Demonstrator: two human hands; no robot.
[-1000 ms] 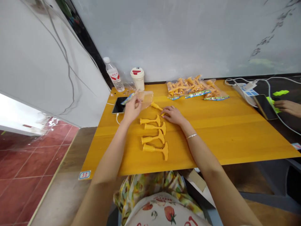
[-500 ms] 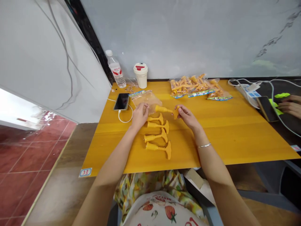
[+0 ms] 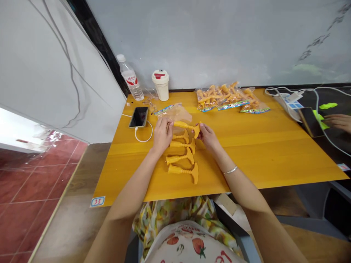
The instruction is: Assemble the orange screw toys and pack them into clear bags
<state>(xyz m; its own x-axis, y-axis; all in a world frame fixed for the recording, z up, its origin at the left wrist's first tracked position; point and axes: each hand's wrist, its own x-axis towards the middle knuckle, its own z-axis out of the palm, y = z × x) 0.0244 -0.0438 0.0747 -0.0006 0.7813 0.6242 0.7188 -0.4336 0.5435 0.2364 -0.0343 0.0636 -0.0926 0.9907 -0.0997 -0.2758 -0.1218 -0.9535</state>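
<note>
My right hand (image 3: 206, 134) pinches the T-shaped end of a yellow plastic piece (image 3: 183, 125), which is held level above the table. My left hand (image 3: 163, 132) is closed at its other end, with the fingers partly hidden. Below, several similar yellow T-shaped pieces (image 3: 183, 171) lie in a column on the orange-brown table (image 3: 252, 153), their crossbars to the right. Just behind my left hand is a clear plastic bag (image 3: 177, 112) with a coloured strip.
A phone (image 3: 138, 117) with a white cable lies at the left, near a water bottle (image 3: 132, 81) and a lidded cup (image 3: 161, 86). Bags of yellow parts (image 3: 214, 98) lie at the back. Another person's hand (image 3: 340, 121) is at the far right by a second phone (image 3: 311, 122).
My right hand has moved left with the yellow piece, bringing its far end to my left hand's fingers. The view has shifted slightly.
</note>
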